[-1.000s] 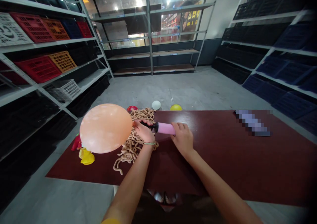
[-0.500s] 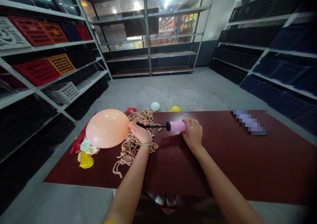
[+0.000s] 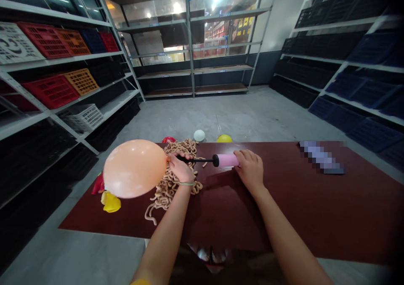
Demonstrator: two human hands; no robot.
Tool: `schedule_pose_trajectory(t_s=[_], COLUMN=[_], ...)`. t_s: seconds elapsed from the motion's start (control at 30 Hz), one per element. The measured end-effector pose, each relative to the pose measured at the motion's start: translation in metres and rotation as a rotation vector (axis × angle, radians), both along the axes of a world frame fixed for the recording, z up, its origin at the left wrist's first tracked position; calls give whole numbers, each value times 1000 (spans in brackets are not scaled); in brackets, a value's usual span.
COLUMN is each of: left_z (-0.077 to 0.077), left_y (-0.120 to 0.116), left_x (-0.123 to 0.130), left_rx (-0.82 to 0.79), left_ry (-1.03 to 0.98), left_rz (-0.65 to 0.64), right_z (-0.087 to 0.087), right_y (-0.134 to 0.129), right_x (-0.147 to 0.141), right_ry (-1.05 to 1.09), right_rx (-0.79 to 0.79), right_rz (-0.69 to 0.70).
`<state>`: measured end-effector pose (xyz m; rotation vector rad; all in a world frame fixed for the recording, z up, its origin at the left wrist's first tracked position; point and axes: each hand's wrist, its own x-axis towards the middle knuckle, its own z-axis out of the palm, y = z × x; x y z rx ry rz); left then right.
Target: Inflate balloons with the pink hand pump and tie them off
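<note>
1 object (image 3: pixel 322 157) — pixelated, neck of balloon (image 3: pixel 135 169) behind left hand (image 3: pixel 180 170)

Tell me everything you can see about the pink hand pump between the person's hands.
The hand pump has a smooth pink barrel that looks like plastic, a black collar at one end, and a thin black rod running from the collar. It stretches sideways above the dark red table top. The right hand grips the barrel's far end, while the left hand holds the rod's tip at the neck of the peach balloon. Any table contact cannot be seen.
</note>
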<state>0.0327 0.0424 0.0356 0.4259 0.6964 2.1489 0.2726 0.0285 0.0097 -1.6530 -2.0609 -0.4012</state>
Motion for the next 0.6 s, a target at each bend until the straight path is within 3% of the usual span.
schedule_pose_trajectory(t_s=[0.1,0.23,0.37,0.5,0.6], left_z=[-4,-10,-11,-5,2], left_y=[3,4,-1,-3,0], left_x=[-2,0,12,20,17], left_rx=[-62,-118,-150,-141,-112], left_ry=[-12,-17,4,35,22], left_rz=[126,126,98,22,38], right_z=[1,3,1,0,3], right_y=[-3,-21,-31,-18,-5], right_x=[-4,-46,-72,-43,-6], right_ry=[23,76,58,-22,-9], right_rx=[29,6,-34,-75,-7], right_rz=[-56,-94,29,189,68])
